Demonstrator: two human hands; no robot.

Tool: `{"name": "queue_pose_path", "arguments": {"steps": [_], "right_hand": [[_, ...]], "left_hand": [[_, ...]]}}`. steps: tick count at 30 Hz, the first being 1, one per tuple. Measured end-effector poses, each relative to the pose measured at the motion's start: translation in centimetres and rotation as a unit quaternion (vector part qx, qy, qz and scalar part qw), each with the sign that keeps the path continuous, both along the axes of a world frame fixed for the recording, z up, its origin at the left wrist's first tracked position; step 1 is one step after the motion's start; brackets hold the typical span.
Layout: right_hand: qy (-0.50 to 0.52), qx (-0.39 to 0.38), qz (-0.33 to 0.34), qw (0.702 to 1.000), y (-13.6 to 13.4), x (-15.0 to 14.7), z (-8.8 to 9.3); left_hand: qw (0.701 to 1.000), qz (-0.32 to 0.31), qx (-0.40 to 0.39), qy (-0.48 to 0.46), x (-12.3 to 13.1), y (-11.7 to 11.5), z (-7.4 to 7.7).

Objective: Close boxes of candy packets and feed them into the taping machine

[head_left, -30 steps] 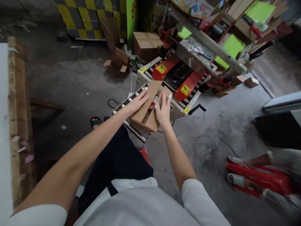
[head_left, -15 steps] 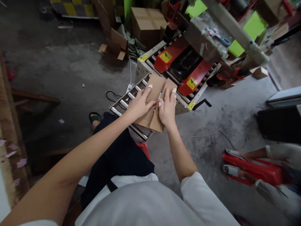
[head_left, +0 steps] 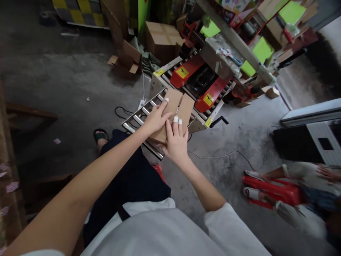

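A brown cardboard box (head_left: pixel 183 108) with its two top flaps folded shut lies on the metal rollers of a sealing machine (head_left: pixel 138 119). My left hand (head_left: pixel 156 119) lies flat on the left flap, fingers stretched toward the machine. My right hand (head_left: pixel 176 140) rests flat on the box's near end, fingers extended along the seam between the flaps. Several of my fingertips wear white covers. Neither hand grips anything.
The machine's red guide rails (head_left: pixel 183 73) and overhead frame (head_left: pixel 234 42) stand just beyond the box. Open and closed cartons (head_left: pixel 162 39) sit on the floor behind. Cables (head_left: pixel 221 156) cross the concrete floor. Another person sits on a red stool (head_left: pixel 274 192) at the right.
My right hand slid back from the right flap to the box's near end at the seam. The left hand stayed on the left flap. The view shifted slightly.
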State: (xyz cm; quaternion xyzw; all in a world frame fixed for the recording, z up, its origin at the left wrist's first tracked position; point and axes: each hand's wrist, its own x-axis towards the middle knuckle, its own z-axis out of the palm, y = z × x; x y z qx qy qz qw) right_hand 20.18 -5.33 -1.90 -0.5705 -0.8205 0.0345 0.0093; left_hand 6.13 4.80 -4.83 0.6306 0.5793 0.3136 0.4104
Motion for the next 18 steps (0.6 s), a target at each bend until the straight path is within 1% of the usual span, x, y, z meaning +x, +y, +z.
{"name": "queue_pose_path", "arguments": {"steps": [3, 6, 8, 11, 13, 14, 16, 17, 18], "right_hand": [[0.002, 0.006, -0.015, 1.000, 1.2, 0.1, 0.0], [0.014, 0.016, -0.053, 0.998, 3.9, 0.3, -0.2], [0.020, 0.032, -0.089, 0.995, 6.7, 0.4, -0.6], [0.021, 0.047, -0.152, 0.987, 12.3, 0.8, -1.0], [0.017, 0.044, -0.192, 0.980, 16.3, 1.5, -0.5], [0.014, 0.039, -0.206, 0.978, 18.0, 2.0, 0.0], [0.011, 0.033, -0.216, 0.976, 20.4, 3.4, 1.3], [0.013, 0.034, -0.207, 0.978, 21.1, 4.3, 1.7], [0.020, 0.049, -0.187, 0.981, 21.5, 5.1, 1.7]], "left_hand": [[0.996, 0.027, 0.011, -0.081, 0.1, 0.1, -0.9], [0.986, 0.066, 0.008, -0.152, -0.4, -1.2, -2.4], [0.982, 0.079, -0.021, -0.172, -1.5, -2.9, -3.4], [0.978, 0.088, -0.071, -0.176, -4.4, -5.8, -4.1], [0.975, 0.107, -0.075, -0.180, -7.2, -7.8, -3.7], [0.973, 0.123, -0.067, -0.183, -8.6, -8.9, -3.2], [0.969, 0.158, -0.043, -0.186, -11.7, -11.4, -1.6], [0.967, 0.175, -0.026, -0.182, -13.2, -12.9, -0.7], [0.967, 0.193, -0.003, -0.169, -14.8, -14.4, 0.3]]}}
